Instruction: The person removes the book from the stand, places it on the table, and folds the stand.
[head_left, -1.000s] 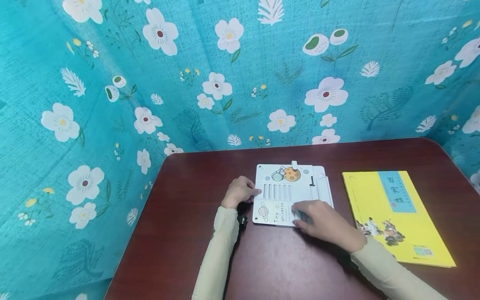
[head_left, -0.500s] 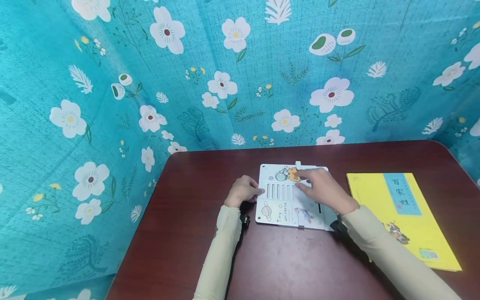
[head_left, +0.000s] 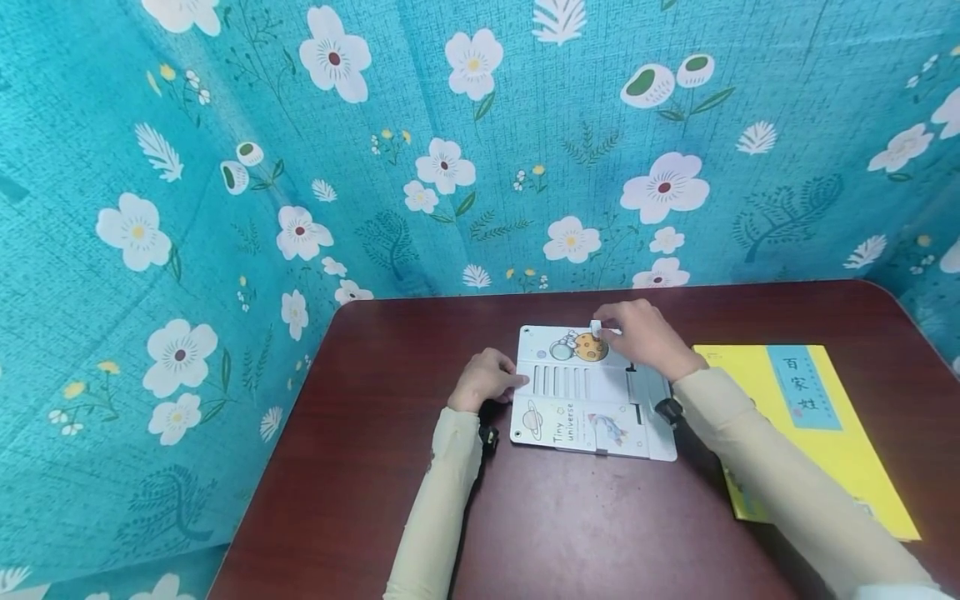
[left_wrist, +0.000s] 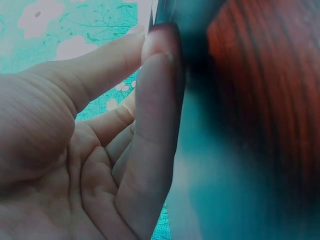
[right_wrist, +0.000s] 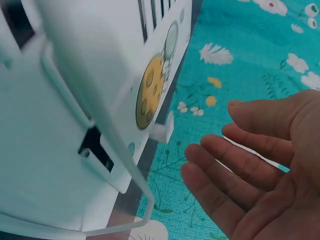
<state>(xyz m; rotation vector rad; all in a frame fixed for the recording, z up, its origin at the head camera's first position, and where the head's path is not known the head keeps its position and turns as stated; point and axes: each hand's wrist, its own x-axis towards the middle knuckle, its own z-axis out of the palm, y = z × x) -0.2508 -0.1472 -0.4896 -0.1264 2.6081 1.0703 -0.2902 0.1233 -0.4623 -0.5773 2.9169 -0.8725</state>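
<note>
A flat white folding stand (head_left: 609,387), probably a book stand, lies on the table. It has slots, cartoon space prints and the words "Tiny universe". At its left edge my left hand (head_left: 486,380) pinches it, thumb on top and fingers underneath; the left wrist view shows the thumb and fingers (left_wrist: 155,110) meeting at the thin edge. A small white clip (head_left: 596,327) juts from the stand's far edge. My right hand (head_left: 641,333) is beside this clip. In the right wrist view, a gap separates the loosely bent fingers (right_wrist: 240,165) from the clip (right_wrist: 162,131).
A yellow book (head_left: 847,450) with a blue title panel lies to the right, partly under my right forearm. The dark red-brown table (head_left: 570,525) ends at the back against a turquoise flowered cloth (head_left: 495,167).
My right hand has moved from the stand's near edge, across its prints, to the clip at the far edge. The left hand keeps its hold on the left edge.
</note>
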